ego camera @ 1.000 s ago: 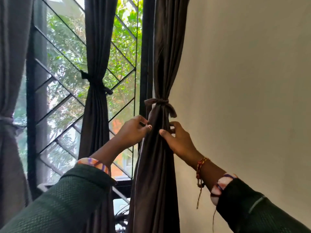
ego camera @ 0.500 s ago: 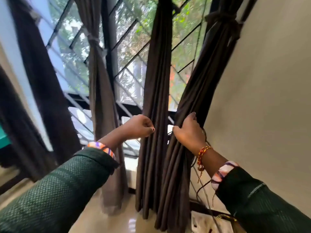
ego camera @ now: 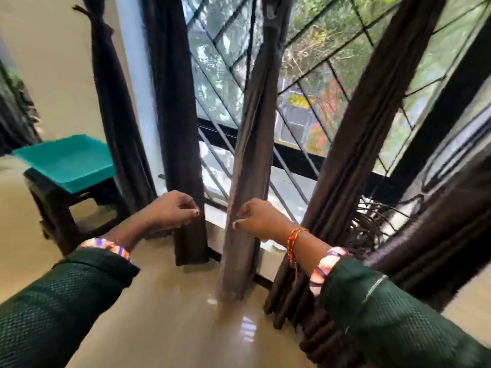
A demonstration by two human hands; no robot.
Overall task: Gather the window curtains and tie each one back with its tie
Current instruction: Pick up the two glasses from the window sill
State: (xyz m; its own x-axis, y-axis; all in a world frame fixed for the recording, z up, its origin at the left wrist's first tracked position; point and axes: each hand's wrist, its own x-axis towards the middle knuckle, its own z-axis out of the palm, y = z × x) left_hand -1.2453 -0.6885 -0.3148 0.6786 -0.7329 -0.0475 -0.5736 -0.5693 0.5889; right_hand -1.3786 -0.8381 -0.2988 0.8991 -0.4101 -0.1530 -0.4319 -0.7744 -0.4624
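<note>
I am looking down at a glossy cream floor (ego camera: pixel 164 309) that throws back a patch of window light, with a plain pale wall (ego camera: pixel 53 75) at the left. The big window (ego camera: pixel 305 83) fills the upper frame, its glass crossed by thin black diagonal bars (ego camera: pixel 289 179) and set in a heavy black frame, green leaves blurred beyond.

Four dark brown curtains hang in long soft pleats. The far-left curtain (ego camera: pixel 114 123) is cinched near its top by a knotted tie (ego camera: pixel 91 15). Next comes a loose curtain (ego camera: pixel 180 128) falling straight to the floor, then a greyer middle curtain (ego camera: pixel 252 160) gathered into a narrow column. The right curtain (ego camera: pixel 353 160) slants across the glass, and more bunched folds crowd the right edge (the picture smears there, so I cannot separate them).

A dark stool (ego camera: pixel 61 208) stands at the left, carrying a shallow teal tray (ego camera: pixel 66 163); I see nothing in it.

Both my arms wear dark green knit sleeves. My left hand (ego camera: pixel 172 209) sits against the loose curtain's edge with fingers curled; I cannot tell whether it truly grips cloth. My right hand (ego camera: pixel 261 220), red-and-yellow thread at the wrist, pinches the middle curtain's front fold.
</note>
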